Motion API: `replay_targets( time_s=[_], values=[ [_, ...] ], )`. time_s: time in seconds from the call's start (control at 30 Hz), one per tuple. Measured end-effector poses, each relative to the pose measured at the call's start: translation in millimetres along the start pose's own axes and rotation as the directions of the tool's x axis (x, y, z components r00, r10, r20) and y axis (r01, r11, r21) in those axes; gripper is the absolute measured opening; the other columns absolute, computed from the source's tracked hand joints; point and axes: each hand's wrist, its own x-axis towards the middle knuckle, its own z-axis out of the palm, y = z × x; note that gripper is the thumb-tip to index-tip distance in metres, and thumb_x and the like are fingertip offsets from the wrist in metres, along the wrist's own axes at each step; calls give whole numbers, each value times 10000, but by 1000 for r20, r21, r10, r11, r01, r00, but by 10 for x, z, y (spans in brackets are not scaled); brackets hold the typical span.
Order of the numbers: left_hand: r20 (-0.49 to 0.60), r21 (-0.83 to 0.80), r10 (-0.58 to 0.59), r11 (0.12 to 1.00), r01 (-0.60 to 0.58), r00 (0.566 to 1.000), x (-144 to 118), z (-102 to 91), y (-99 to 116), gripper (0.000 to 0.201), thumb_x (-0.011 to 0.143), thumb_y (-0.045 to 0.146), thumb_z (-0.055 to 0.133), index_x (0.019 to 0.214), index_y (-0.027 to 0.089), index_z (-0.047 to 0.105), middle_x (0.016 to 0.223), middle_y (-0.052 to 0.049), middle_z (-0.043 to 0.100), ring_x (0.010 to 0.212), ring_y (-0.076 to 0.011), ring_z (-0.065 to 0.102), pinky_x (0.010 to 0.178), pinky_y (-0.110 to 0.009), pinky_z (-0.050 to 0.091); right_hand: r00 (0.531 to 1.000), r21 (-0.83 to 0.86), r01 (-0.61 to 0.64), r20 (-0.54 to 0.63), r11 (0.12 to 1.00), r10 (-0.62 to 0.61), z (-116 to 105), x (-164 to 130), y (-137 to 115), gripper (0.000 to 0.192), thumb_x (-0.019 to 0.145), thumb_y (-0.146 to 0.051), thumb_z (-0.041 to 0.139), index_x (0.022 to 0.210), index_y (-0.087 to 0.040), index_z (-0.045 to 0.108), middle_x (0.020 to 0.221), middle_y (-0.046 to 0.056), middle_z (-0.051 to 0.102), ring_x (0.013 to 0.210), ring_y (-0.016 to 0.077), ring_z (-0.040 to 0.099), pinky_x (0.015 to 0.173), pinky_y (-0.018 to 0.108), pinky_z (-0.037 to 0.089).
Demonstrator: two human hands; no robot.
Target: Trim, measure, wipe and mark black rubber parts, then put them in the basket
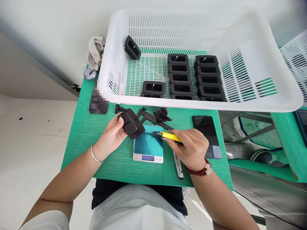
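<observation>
Now gripping black oblong plastic housing (131,123) in left hand (111,137), ten o'clock from square blue-and-silver scale (148,145), and slim yellow plastic cutter (171,137) in right hand (191,147), at two, with similar rowed housings (179,78) seemingly done in rectangular white plastic basket (251,107), at one, and this remaining.

The rear wall (59,28) was plain white, with a grey panel (31,67) slanting along the left side. The pale floor (31,153) bore scattered dark specks (20,118). A green woven mat (79,143) covered the worktable; grey metal bars (255,136) stood to its right. Lighting was bright.
</observation>
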Motion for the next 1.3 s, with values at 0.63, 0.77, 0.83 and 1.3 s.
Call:
replay_targets(
  time_s=[0.63,0.77,0.83,1.3],
  values=[
    [-22,61,10,998,-9,1000,8,-9,24,321,751,399,804,968,178,716,891,-4,725,772,-103,688,703,-181,564,999,-1,25,23,1000,-25,-9,5,7,220,837,-355,738,810,-162,637,636,8,715,540,130,636,549,275,414],
    [-12,83,-1,997,2,1000,7,-9,36,358,744,425,803,979,170,713,878,-18,722,763,-125,684,700,-216,564,999,-11,36,41,999,-35,-12,12,0,223,849,-363,724,799,-159,648,608,9,702,541,131,635,547,272,407],
    [-2,91,-4,996,4,1000,3,-7,41,363,746,424,801,989,170,710,868,-20,720,749,-130,680,683,-223,558,1000,-36,15,28,999,-14,-11,10,6,214,853,-351,721,791,-160,649,608,10,703,533,130,630,538,275,398],
    [-8,142,3,990,-2,1000,1,-21,38,365,749,454,787,957,166,703,819,-23,708,692,-138,653,631,-243,512,996,34,43,73,999,-45,-22,7,-4,230,863,-388,706,798,-171,668,644,4,722,550,117,635,560,260,427]
  ],
)
